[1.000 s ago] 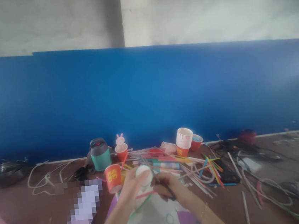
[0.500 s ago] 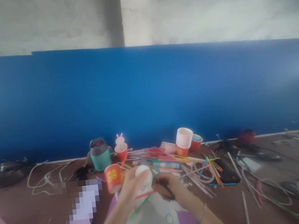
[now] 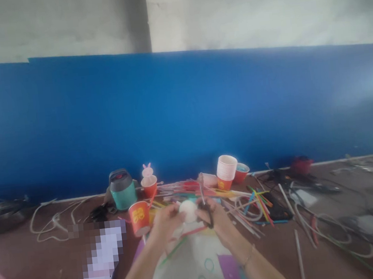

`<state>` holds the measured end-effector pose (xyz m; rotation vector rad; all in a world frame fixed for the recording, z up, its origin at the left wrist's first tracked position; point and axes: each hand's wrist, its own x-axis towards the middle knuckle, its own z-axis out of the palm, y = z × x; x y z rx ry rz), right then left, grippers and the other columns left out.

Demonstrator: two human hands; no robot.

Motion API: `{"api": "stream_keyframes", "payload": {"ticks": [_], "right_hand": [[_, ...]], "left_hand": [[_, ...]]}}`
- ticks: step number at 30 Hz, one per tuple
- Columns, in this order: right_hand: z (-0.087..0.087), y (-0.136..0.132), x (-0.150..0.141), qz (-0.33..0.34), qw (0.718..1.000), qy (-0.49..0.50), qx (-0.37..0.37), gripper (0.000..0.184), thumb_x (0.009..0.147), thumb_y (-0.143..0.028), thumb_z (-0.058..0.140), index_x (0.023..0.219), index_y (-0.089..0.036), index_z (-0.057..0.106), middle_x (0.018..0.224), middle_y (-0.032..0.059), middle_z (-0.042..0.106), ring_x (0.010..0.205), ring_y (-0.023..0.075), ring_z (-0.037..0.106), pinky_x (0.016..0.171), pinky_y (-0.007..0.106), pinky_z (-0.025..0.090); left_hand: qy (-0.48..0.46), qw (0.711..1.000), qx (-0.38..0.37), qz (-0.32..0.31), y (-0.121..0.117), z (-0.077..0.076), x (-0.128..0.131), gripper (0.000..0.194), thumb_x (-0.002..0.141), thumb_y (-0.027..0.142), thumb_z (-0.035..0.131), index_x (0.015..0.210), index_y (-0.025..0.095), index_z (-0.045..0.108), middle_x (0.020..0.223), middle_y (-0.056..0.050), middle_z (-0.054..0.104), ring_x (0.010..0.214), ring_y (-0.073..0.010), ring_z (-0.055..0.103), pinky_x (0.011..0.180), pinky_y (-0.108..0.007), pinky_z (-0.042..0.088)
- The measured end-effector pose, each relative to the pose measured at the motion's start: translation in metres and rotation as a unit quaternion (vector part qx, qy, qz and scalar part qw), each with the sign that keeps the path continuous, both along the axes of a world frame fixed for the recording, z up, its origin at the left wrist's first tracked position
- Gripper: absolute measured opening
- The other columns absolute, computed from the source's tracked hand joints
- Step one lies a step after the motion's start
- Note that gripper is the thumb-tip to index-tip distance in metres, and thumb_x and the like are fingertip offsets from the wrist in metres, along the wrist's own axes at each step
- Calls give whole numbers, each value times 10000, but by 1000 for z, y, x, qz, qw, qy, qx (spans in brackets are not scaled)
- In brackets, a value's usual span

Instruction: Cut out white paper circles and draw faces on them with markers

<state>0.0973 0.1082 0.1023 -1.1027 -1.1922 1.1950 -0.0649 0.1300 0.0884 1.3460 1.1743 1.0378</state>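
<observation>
Between my hands, over the white sheet, is a white paper disc [image 3: 188,210]. My left hand [image 3: 167,221] grips its left edge with thumb and fingers. My right hand [image 3: 216,218] is closed round the dark handles of a pair of scissors [image 3: 203,191], whose blades point up and away. Its fingertips are at the disc's right edge; whether they also pinch it I cannot tell. Under my forearms lies the white sheet [image 3: 183,273], with small teal circles on it. Left of my left hand, an orange paper cup [image 3: 139,218] leans slightly.
Behind my hands lie many coloured strips [image 3: 185,186]. A cup stack [image 3: 227,170] stands at the back, and a teal container [image 3: 124,194] and a cup with a pink bunny [image 3: 149,185] at the back left. A phone-like blurred object [image 3: 102,259] lies left; cables [image 3: 332,230] sprawl right.
The white disc has shifted right and slightly down, and my hands now meet at its two sides. The scissors have swung from pointing leftward to pointing upward.
</observation>
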Motion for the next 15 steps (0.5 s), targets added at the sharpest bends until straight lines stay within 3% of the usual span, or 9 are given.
{"api": "stream_keyframes", "payload": {"ticks": [4,9,12,15], "right_hand": [[-5,12,13,-41,996,-73,4,346,610,-408,688,840,-173,579,511,-49,535,400,92,437,397,201,315],[-7,21,31,-26,958,-285,-15,158,657,-222,591,800,-161,621,488,-39,551,443,132,539,448,228,406],[-6,19,35,-15,936,-350,-26,150,619,-91,550,724,-156,636,462,-30,560,451,141,543,455,225,377],[-7,15,34,-19,909,-416,-11,211,610,-29,540,733,-157,654,621,23,655,606,169,594,539,235,377]], "left_hand": [[78,993,66,55,8,-2,-12,289,764,360,504,859,143,669,810,-80,715,805,-230,656,769,-334,484],[238,958,133,86,3,7,-25,308,801,188,445,1029,193,652,1148,-68,661,1095,-235,570,973,-374,384],[336,929,142,69,-3,13,-28,399,829,136,414,1182,208,587,1191,-68,639,1081,-243,576,939,-392,408],[423,893,142,59,-7,16,-28,466,834,91,379,1260,193,537,1197,-113,626,1047,-282,585,883,-438,430]]}}
